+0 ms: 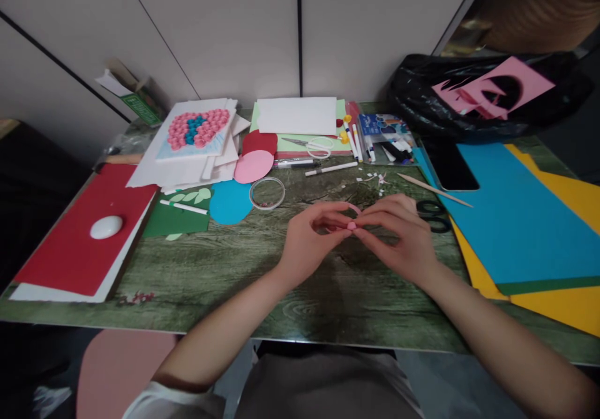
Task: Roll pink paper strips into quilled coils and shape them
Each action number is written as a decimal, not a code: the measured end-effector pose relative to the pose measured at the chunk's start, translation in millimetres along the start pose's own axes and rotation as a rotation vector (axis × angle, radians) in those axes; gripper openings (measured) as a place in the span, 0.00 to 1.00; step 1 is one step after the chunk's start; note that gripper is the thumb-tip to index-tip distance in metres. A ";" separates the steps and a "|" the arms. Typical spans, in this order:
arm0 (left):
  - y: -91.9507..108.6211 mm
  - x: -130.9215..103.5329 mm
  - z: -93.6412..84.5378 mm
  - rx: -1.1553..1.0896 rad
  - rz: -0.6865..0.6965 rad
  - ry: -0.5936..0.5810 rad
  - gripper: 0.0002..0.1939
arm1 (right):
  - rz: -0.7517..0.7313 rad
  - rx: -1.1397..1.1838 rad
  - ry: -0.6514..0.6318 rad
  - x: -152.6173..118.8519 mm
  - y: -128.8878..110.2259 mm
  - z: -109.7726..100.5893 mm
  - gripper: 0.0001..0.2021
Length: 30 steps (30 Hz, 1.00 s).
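A small pink paper roll [351, 226] is pinched between the fingertips of both hands, above the middle of the green wood-grain table. My left hand [313, 234] closes on it from the left, thumb below and index finger above. From the other side my right hand [398, 234] grips it with thumb and fingers. A curved pink paper strip [355, 208] shows just behind the fingertips, partly hidden by them. Black-handled scissors [434, 216] lie right beside my right hand, their blades hidden. Left of my left hand lies a roll of clear tape [267, 194].
Pink and blue paper flowers form a heart [197, 129] on white sheets at back left. Blue paper [525, 212] and a phone [449, 162] lie right. White scissors [319, 148], pens, a wooden stick [434, 189] and paper circles [232, 202] lie behind. Red paper [84, 237] lies left.
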<state>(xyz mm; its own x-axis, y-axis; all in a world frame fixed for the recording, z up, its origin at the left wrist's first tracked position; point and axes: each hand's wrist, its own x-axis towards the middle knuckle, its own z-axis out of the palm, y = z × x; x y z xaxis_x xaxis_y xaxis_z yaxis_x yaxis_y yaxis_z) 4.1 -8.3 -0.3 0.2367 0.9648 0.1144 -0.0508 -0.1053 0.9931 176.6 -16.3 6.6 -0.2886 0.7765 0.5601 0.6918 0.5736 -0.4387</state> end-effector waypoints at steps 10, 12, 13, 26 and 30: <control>-2.2 -0.4 -4.7 0.588 0.259 -0.024 0.19 | -0.147 -0.279 -0.036 -5.0 3.5 4.8 0.05; -4.4 -1.6 -6.2 0.750 0.336 -0.038 0.20 | -0.185 -0.332 -0.034 -5.6 3.2 6.8 0.05; -5.7 -2.4 -6.9 0.828 0.371 -0.053 0.20 | -0.200 -0.351 -0.034 -5.8 2.9 7.8 0.04; -2.7 -0.2 -5.4 0.541 0.277 -0.070 0.20 | -0.214 -0.322 0.030 -5.9 2.4 3.9 0.03; 0.2 0.7 -3.2 0.193 0.132 -0.063 0.21 | -0.125 -0.191 0.059 -3.7 0.2 -0.2 0.03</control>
<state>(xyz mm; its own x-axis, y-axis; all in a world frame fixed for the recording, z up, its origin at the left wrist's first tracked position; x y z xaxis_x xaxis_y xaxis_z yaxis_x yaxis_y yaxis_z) 1.1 -6.9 -0.1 0.3007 0.9234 0.2387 0.0994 -0.2793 0.9551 177.9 -19.1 4.6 -0.3444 0.6829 0.6443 0.7673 0.6002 -0.2260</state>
